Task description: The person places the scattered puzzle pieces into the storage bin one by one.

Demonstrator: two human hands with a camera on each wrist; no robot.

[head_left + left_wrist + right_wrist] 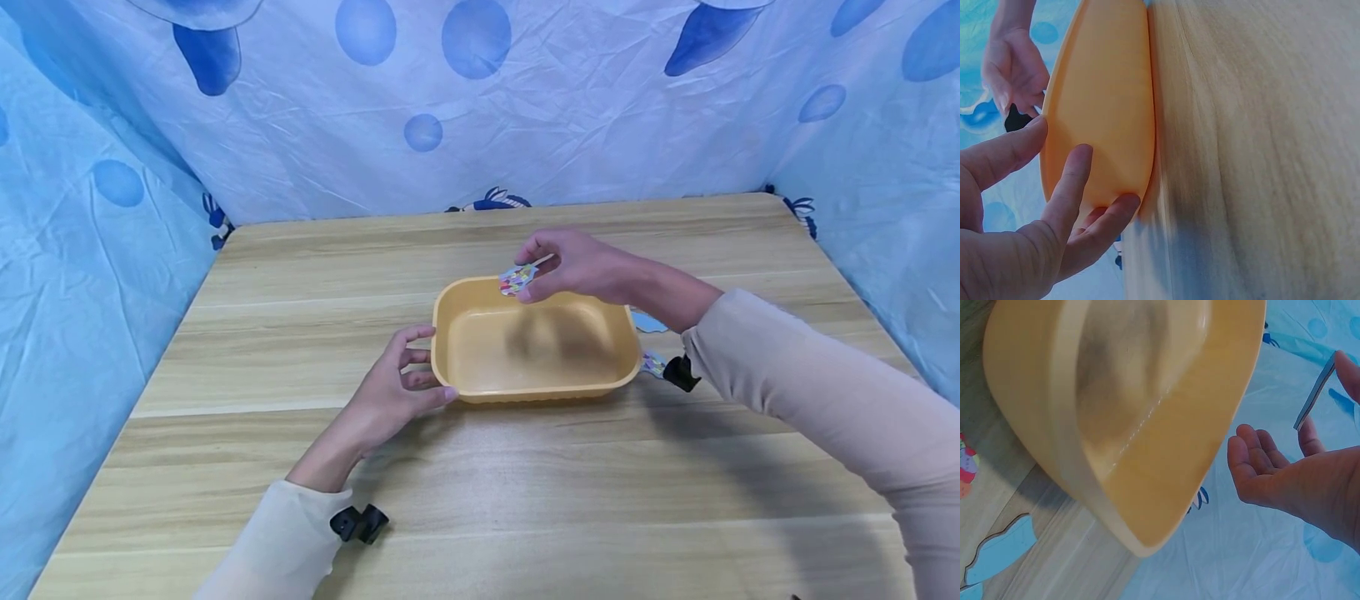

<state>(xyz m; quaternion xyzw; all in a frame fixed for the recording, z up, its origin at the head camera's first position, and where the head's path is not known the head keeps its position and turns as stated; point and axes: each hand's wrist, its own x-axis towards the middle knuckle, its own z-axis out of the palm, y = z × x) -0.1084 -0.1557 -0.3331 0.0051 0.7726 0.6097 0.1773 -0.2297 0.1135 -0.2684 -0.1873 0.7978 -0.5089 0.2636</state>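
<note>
A yellow plastic basin [480, 350] stands on the table with bare floor showing inside it. At its left end my left hand [390, 383] holds the wall, thumb at the near corner of the rim. In the left wrist view, its fingertips [1129, 200] press the basin's outer side. Above the far rim, my right hand [573, 267] pinches a small flat cutout piece [517, 280] with a colourful print between thumb and fingers. That piece appears nearly edge-on in the right wrist view, as a thin board [1315, 392]; the other fingers are loosely curled.
Right of the basin lie a light-blue flat piece [649, 322] and a colourful printed piece [654, 363], partly hidden by the right arm and its black wrist mount [681, 373]. The wooden table [525, 492] meets a blue patterned cloth [360, 142] behind.
</note>
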